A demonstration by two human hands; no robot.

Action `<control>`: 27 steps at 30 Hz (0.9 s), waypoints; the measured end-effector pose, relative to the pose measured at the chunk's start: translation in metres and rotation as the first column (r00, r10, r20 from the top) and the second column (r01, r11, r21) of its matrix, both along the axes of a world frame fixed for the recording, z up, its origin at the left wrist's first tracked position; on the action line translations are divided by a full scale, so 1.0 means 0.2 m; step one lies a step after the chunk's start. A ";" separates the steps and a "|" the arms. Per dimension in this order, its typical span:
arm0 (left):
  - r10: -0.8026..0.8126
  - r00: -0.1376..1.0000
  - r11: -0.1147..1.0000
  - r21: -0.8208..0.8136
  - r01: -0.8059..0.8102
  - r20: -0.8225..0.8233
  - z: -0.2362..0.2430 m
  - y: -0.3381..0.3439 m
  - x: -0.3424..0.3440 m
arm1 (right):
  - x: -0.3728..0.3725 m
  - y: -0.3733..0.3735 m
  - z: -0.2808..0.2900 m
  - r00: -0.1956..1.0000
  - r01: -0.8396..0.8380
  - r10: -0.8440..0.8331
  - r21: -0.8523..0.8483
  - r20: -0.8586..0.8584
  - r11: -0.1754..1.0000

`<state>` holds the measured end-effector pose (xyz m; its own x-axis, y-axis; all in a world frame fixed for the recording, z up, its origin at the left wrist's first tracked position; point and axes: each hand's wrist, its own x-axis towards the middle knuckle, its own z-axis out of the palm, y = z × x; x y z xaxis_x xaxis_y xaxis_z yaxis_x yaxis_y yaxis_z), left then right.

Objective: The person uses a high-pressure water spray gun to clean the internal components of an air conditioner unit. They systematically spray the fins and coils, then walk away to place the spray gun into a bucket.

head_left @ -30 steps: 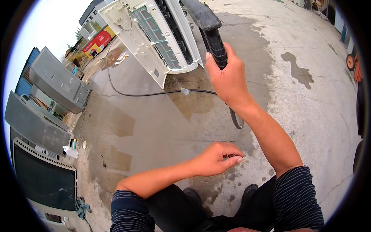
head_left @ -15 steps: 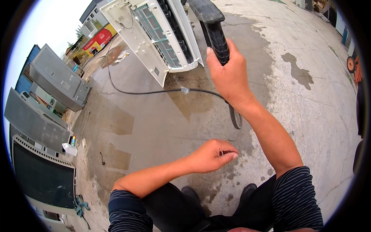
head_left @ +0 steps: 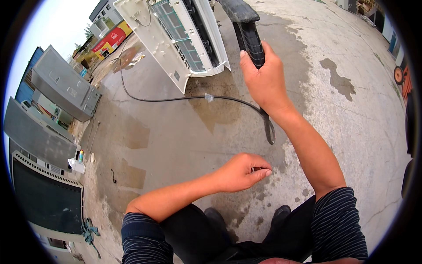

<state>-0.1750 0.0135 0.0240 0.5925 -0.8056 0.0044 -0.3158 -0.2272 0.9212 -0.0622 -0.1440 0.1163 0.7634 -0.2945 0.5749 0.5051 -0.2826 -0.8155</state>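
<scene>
Wet concrete (head_left: pixel 176 132) out here, pale and dry to the right, grey cabinets (head_left: pixel 66 86) lining the left! Right grip (head_left: pixel 263 81) wrapped round the black handle (head_left: pixel 252 44), right of the white unit (head_left: pixel 165 53); left grip (head_left: pixel 245 173) curled, can't tell if it's pinching anything.

Dark striped shirt, black trousers, bare hands and forearms.
The navy shirt has thin, pale, slightly wavy stripes across both sleeves; the left sleeve (head_left: pixel 147 250) finishes in a broad plain navy band at the elbow, while the right sleeve (head_left: pixel 337 220) carries its stripes almost to its edge, which also sits around the elbow. The left hand (head_left: pixel 244 173) and right hand (head_left: pixel 269 81) are ungloved, and both wrists are uncovered. The trousers (head_left: pixel 189 233) are plain matte black, and below them show the rounded, dark toes of a left shoe (head_left: pixel 216 219) and a right shoe (head_left: pixel 281 214), their finer details lost in shadow.
</scene>
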 end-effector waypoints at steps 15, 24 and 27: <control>-0.015 1.000 1.000 -0.004 0.015 0.003 0.00 0.00 0.00 | 0.02 -0.01 -0.01 0.999 0.005 -0.007 0.045 0.048 0.999; -0.011 1.000 1.000 -0.004 0.011 -0.004 -0.01 0.00 0.00 | 0.02 -0.02 -0.02 1.000 0.005 -0.004 0.034 -0.025 0.999; -0.001 1.000 1.000 0.018 0.001 -0.009 -0.01 0.00 0.00 | 0.03 -0.03 -0.03 0.999 0.009 -0.008 0.027 -0.039 1.000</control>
<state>-0.1755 0.0141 0.0222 0.5919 -0.8059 -0.0155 -0.3077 -0.2436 0.9198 -0.0571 -0.1502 0.1096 0.7827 -0.3161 0.5361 0.4702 -0.2641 -0.8421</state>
